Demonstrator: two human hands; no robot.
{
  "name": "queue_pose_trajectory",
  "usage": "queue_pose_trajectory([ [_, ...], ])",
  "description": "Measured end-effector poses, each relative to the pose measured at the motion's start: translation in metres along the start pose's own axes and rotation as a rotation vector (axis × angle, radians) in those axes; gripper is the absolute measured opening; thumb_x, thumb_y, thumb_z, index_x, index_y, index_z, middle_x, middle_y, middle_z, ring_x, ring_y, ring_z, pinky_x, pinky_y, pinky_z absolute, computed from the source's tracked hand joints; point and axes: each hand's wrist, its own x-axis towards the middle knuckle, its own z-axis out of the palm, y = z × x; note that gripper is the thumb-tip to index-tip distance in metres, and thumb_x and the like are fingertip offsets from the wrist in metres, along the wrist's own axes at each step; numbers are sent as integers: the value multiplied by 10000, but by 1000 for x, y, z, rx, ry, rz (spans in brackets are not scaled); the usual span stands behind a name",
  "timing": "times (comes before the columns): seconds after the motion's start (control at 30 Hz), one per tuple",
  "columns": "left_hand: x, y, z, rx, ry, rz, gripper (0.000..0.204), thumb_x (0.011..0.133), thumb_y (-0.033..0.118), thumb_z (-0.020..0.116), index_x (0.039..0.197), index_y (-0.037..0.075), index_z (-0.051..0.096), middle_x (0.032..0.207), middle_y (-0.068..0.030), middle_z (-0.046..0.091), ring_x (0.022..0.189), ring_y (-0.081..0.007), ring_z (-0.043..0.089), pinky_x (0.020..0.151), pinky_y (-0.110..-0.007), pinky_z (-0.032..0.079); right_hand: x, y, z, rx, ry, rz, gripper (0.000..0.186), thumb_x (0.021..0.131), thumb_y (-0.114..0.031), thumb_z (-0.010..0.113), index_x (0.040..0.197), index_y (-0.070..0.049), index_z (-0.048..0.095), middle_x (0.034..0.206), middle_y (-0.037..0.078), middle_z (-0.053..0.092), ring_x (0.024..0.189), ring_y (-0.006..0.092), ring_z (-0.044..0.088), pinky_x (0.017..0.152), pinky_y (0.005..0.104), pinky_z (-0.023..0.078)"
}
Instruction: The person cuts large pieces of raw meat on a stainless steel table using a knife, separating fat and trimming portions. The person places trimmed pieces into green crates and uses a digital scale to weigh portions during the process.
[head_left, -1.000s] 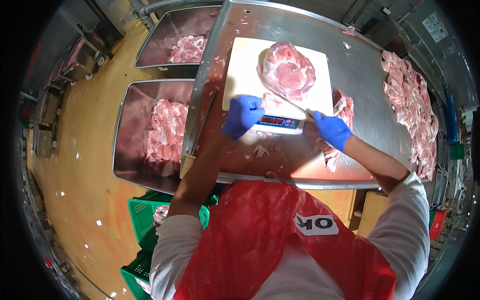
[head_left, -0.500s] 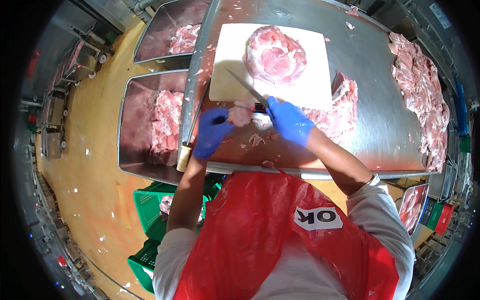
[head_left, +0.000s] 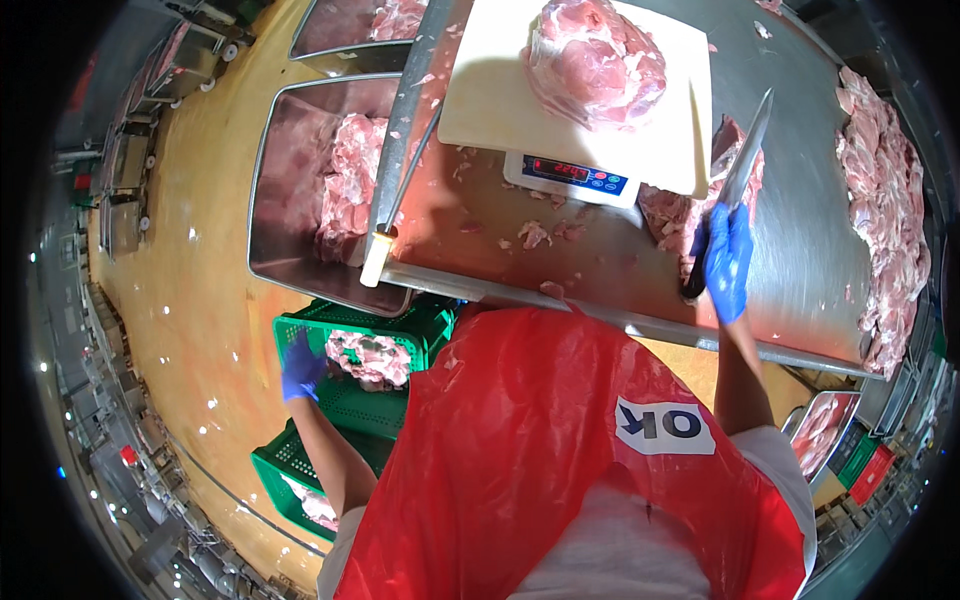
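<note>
My right hand [head_left: 729, 258], in a blue glove, is closed around an upright-angled knife [head_left: 748, 148] at the right of the cutting board [head_left: 480, 90], beside a pork piece [head_left: 670, 215]. A large round pork cut [head_left: 595, 70] lies on the board, which sits on a scale [head_left: 565, 182]. My left hand [head_left: 303, 372], also gloved, is low at the left over the rim area of a green crate [head_left: 425, 355] holding meat scraps [head_left: 370, 357]; its fingers are smeared by motion.
Steel bins [head_left: 275, 200] with meat stand left of the steel table [head_left: 800, 260]. A pile of meat [head_left: 885, 220] covers the table's right side. A steel rod with a pale handle [head_left: 378, 257] lies on the left edge. A second green crate [head_left: 290, 500] is below.
My left hand has moved from the table down-left to the crate; the scrap it held is no longer visible in it. My right hand has moved right with the knife, its blade swinging upward.
</note>
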Motion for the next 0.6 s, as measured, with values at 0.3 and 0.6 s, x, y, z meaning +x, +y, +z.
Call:
queue_pose_trajectory([
  [0.3,263,232,-226,-997,123,417,357,924,190,624,1242,29,599,1132,-72,655,1017,-129,590,915,-294,472,40,-89,21,229,-35,-244,170,1008,-171,473,931,-21,492,668,51,560,533,103,539,484,256,449],
  [0.6,386,358,-219,-1299,-171,740,745,901,404,641,1472,52,316,1361,-183,488,1253,-239,486,1063,-343,372,-14,-57,32,55,1,-154,186,1010,-189,488,961,-10,506,673,50,598,565,92,556,510,278,457],
])
